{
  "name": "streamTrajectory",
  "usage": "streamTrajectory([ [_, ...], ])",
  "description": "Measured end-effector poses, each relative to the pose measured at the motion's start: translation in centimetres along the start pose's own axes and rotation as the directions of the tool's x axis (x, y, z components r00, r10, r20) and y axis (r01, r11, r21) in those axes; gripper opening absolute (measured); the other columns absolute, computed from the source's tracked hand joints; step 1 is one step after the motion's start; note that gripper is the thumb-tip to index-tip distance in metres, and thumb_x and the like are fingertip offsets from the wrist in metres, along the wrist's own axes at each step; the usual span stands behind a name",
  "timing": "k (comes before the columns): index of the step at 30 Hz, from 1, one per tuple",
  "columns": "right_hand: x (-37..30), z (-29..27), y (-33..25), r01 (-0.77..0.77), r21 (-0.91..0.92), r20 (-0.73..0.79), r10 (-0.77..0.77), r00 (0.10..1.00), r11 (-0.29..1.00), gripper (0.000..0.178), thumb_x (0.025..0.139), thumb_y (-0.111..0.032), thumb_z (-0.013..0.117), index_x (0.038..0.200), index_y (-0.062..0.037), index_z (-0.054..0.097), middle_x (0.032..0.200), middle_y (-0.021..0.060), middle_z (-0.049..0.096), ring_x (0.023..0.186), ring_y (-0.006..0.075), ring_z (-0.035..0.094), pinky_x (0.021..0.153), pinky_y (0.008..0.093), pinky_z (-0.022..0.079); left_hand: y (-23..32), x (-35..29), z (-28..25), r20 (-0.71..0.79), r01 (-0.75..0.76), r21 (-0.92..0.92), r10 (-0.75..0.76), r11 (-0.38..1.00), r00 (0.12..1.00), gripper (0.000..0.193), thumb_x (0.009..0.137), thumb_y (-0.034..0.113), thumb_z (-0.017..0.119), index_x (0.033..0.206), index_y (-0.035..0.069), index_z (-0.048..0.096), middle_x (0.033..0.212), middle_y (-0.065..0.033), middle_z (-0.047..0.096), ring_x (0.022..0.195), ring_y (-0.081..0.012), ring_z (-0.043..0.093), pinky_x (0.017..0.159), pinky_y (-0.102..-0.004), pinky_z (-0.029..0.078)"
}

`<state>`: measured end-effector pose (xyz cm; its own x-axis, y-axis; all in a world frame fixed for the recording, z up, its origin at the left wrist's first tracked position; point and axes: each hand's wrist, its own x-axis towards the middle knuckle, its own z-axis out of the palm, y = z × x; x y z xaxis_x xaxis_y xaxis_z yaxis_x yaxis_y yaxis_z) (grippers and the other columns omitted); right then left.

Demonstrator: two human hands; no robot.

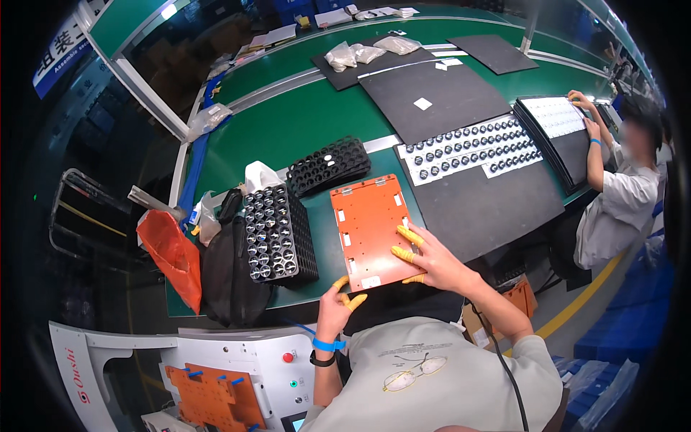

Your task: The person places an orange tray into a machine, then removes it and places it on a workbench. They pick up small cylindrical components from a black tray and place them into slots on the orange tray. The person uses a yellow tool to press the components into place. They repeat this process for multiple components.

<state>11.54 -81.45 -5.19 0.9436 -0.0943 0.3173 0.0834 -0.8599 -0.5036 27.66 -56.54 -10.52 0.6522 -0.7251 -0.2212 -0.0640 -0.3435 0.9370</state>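
Note:
An orange flat plate (371, 234) with small holes and slots lies on the green bench in front of me. My right hand (428, 261), yellow covers on its fingertips, rests on the plate's right side with fingers spread. At the near left corner is my left hand (336, 309), its covered thumb and finger apart and close to the plate's edge; neither hand visibly holds anything. Left of the plate stands a tall stack of black trays (272, 234) filled with round, shiny-topped parts. Behind it sits another black tray (329, 165) with round pockets.
White sheets with rows of black round parts (468, 151) lie on a dark board (489, 216) to the right. A co-worker (622, 187) handles a white sheet there. An orange bag (173, 252) and black bag (234, 277) sit left. A white machine (288, 389) stands near-left.

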Motion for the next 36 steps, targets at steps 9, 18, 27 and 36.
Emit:
streamTrajectory([
  [9,-0.9,2.1,0.0,-0.063,-0.047,-0.068,0.06,0.996,0.997,0.068,0.091,-0.022,0.072,0.151,-0.0127,0.041,0.16,0.0257,0.023,0.146,0.0487,0.024,0.117,0.054,0.028,1.2,1.2,-0.2,0.154,0.14,-0.107,-0.123,0.984,0.98,0.067,0.084,0.015,0.083,0.137,-0.01,0.05,0.059,0.0065,0.049,0.054,-0.0004,0.038,0.049,-0.02,0.032],
  [18,1.5,7.3,3.4,-0.281,0.731,-0.185,0.576,0.796,0.623,0.087,0.09,-0.001,0.07,0.158,-0.0016,0.016,0.152,0.0178,0.031,0.129,0.0248,0.046,0.102,0.035,0.047,-2.9,0.8,2.2,-0.037,-0.028,-0.257,0.019,0.966,0.999,0.05,0.09,0.011,0.076,0.133,-0.006,0.057,0.066,0.0044,0.055,0.058,-0.0024,0.036,0.049,-0.0223,0.031],
  [27,1.4,7.3,6.0,-0.228,0.948,0.019,0.674,0.739,0.223,0.069,0.09,0.005,0.065,0.151,0.0017,0.031,0.143,0.0171,0.051,0.117,0.023,0.062,0.097,0.033,0.052,-1.9,0.6,3.8,-0.333,-0.324,0.129,0.348,0.937,0.876,0.044,0.088,0.035,0.075,0.116,0.002,0.066,0.063,-0.0169,0.053,0.052,-0.0278,0.048,0.054,-0.0383,0.04],
  [36,0.7,3.2,5.2,-0.152,0.978,0.049,0.551,0.833,0.142,0.045,0.093,0.0,0.062,0.136,0.0072,0.052,0.122,0.0141,0.066,0.107,0.0197,0.067,0.093,0.0313,0.054,3.9,-4.1,3.9,-0.361,-0.283,0.094,0.297,0.955,0.884,0.048,0.088,0.039,0.077,0.117,0.002,0.068,0.061,-0.0141,0.05,0.055,-0.0172,0.035,0.053,-0.0328,0.039],
])
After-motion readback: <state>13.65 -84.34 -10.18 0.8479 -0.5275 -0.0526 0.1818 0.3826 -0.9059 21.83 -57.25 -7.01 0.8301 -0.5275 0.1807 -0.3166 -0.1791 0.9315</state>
